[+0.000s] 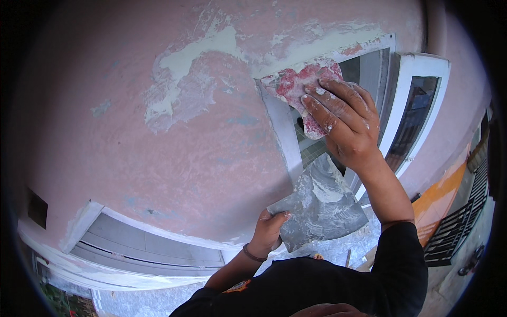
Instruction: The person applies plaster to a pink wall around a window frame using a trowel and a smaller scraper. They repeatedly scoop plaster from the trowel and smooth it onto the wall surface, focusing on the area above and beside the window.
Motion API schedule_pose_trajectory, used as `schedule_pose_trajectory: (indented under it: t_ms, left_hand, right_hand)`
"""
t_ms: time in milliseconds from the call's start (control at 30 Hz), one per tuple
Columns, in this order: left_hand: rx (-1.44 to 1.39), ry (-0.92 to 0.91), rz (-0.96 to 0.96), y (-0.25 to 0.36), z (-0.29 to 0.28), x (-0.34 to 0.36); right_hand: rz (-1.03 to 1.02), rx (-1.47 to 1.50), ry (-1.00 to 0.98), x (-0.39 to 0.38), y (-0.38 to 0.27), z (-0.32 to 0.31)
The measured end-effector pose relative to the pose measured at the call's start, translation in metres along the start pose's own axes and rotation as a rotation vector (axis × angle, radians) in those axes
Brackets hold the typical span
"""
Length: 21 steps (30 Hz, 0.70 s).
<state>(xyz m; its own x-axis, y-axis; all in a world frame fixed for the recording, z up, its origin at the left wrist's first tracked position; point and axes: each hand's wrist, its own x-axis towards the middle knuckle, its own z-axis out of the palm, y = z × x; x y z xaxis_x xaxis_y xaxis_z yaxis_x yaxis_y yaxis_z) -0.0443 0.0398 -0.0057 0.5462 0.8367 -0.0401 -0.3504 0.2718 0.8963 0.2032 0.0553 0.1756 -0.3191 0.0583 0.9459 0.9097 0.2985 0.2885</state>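
Observation:
My right hand (pixel 346 119) grips a flat, irregular pink spreader (pixel 293 82), smeared with white compound, at the upper left corner of a white window frame (pixel 284 143), its fingers pressed on the tool. Below it, my left hand (pixel 269 232) grips a grey board (pixel 322 216) coated with pale paste, held tilted in front of the wall and window. The pink wall (pixel 185 153) carries rough cream patches (pixel 211 45) left of and along the window's top. Whether the spreader touches wall or frame is hard to tell.
An open white casement (pixel 443 84) stands at the right. A lower white-framed opening (pixel 142 248) runs along the bottom left. A small dark vent (pixel 37 207) is at far left. Beyond, at lower right, are an orange-painted wall (pixel 438 193) and a black railing (pixel 457 219).

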Motion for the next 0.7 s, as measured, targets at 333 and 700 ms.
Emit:
schedule_pose_trajectory:
  t_ms: [333,700]
  left_hand:
    - [0.043,0.043,-0.041,0.006,0.013,0.0]
    - [0.09,0.038,0.022,-0.001,0.008,0.007]
  right_hand:
    - [0.007,0.007,0.003,-0.001,0.009,-0.004]
    - [-0.008,0.029,-0.05,-0.004,0.015,-0.003]
